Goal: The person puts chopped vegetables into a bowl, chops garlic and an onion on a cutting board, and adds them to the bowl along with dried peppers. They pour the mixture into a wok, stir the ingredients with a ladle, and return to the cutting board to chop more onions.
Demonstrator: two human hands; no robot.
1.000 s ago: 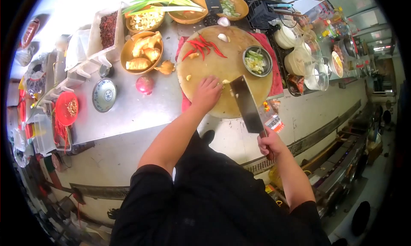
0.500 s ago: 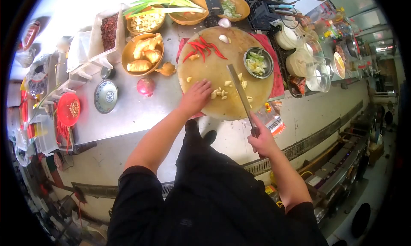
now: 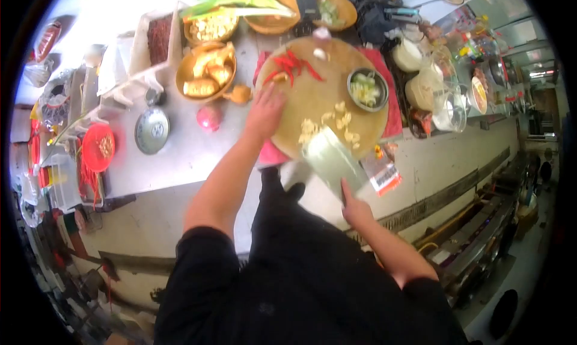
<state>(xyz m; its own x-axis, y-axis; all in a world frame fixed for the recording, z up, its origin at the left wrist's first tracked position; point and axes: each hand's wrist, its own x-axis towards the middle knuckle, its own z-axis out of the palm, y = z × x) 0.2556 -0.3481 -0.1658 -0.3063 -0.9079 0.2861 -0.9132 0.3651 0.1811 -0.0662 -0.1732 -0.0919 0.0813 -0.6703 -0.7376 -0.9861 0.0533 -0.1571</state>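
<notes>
Head view: one round chopping board, on a red cloth, set at the near edge of a steel table. One cleaver, broad face up, overlapping the board's near edge; handle wrapped by the closed fingers of the right hand, which sits outside that edge. Long axis: slantwise, from the right hand up and leftward onto the board. Garlic pieces, one cluster, towards the board's near edge, directly off the blade's far end; further pieces to the right, towards the metal bowl by the board's right edge. The left hand, by the board's left edge, is nearer the first cluster than the right hand, though the blade is nearest; its fingers are extended, no held item seen. Motion blur leaves its contact with the board uncertain. Red chillies, beyond its fingertips, towards the far left edge. One onion, on the table, left of the board.
</notes>
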